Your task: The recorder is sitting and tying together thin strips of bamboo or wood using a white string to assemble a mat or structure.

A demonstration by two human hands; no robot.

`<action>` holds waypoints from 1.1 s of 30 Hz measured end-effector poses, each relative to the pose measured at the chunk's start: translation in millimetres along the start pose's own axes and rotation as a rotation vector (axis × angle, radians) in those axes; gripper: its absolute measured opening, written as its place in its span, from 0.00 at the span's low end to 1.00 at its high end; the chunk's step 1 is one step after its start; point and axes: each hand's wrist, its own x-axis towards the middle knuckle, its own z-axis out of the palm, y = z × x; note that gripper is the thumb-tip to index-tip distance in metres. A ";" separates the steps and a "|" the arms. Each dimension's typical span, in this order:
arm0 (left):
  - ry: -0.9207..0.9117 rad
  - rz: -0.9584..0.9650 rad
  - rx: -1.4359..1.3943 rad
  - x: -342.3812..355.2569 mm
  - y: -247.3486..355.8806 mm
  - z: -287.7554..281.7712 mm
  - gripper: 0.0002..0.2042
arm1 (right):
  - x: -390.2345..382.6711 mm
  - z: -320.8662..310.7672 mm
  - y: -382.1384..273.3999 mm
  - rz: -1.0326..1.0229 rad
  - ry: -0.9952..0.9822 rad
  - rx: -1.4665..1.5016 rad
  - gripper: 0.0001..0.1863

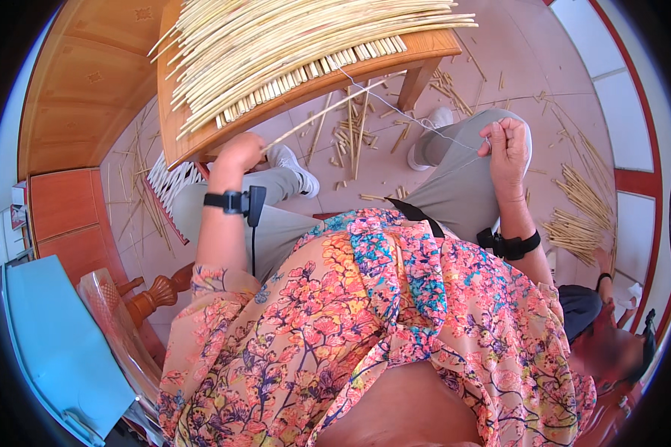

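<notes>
My left hand (242, 152) is closed around one end of a thin, pale stick (328, 110), which slants up to the right in front of the table edge. In my right hand (508, 140), above my right knee, the fingers pinch a white string (402, 112). That string runs loosely from the table's front edge to my fingers, with a small tangle along it. On the table lies a mat of long, pale sticks (291, 56) side by side, and a row of short cut pieces (313, 69) shows under its front edge.
The wooden table (432, 46) stands ahead of my knees. Cut stick pieces (350, 138) litter the tiled floor, and bundles of sticks (580, 208) lie at the right. Another person (608, 335) is at the lower right. A blue cabinet (63, 343) stands at the left.
</notes>
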 end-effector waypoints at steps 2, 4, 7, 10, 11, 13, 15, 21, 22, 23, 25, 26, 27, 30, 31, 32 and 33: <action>0.109 -0.023 0.038 -25.7 -15.7 -0.3 0.08 | 2.1 3.5 -2.3 0.008 0.035 0.027 0.02; 0.220 -0.049 0.077 -51.6 -24.7 -2.6 0.09 | 5.4 4.8 4.6 0.004 0.049 0.059 0.02; 0.254 -0.162 0.017 -92.6 -34.6 -7.6 0.08 | 11.6 3.7 11.6 -0.003 0.066 0.087 0.02; 0.274 -0.169 -0.003 -111.9 -46.0 -5.5 0.07 | 14.9 1.5 13.5 0.001 0.103 0.099 0.03; 0.285 -0.235 -0.108 -116.9 -45.5 -7.2 0.06 | 16.8 1.3 13.1 -0.001 0.129 0.125 0.03; 0.282 -0.314 -0.224 -127.7 -57.1 -2.2 0.06 | 18.3 0.7 14.5 0.003 0.137 0.131 0.03; 0.285 -0.324 -0.270 -136.4 -66.7 3.0 0.05 | 20.8 0.8 18.7 -0.006 0.155 0.139 0.04; 0.226 -0.288 -0.696 -167.0 -94.6 8.3 0.07 | 21.4 -0.2 21.8 0.057 0.178 0.117 0.05; 0.199 -0.303 -0.850 -168.4 -91.6 3.4 0.07 | 20.8 -0.9 22.7 0.071 0.185 0.129 0.05; 0.207 -0.301 -0.853 -166.6 -87.1 -0.8 0.07 | 21.0 -1.7 22.7 0.086 0.192 0.140 0.05; 0.371 -0.320 -0.836 -152.4 -72.7 -8.5 0.08 | 20.7 -0.2 19.0 0.066 0.190 0.133 0.05; 0.376 -0.317 -0.841 -143.6 -64.5 -12.7 0.08 | 21.1 -0.1 16.5 0.053 0.185 0.127 0.05; 0.544 -0.245 -0.664 -132.3 -56.3 -17.9 0.08 | 21.1 -0.6 16.4 0.047 0.185 0.123 0.05; 0.809 -0.136 -0.335 -94.5 -31.7 -29.1 0.08 | 22.7 -1.3 20.7 0.041 0.165 0.156 0.05; 0.898 -0.095 -0.179 -81.0 -26.9 -31.8 0.09 | 22.0 -2.1 21.0 0.041 0.168 0.135 0.05; 0.901 -0.094 -0.183 -70.1 -24.2 -33.8 0.09 | 21.4 -2.6 20.3 0.042 0.169 0.116 0.05; 0.926 -0.098 -0.179 -60.2 -22.7 -35.0 0.08 | 21.5 -2.7 18.5 0.039 0.169 0.114 0.05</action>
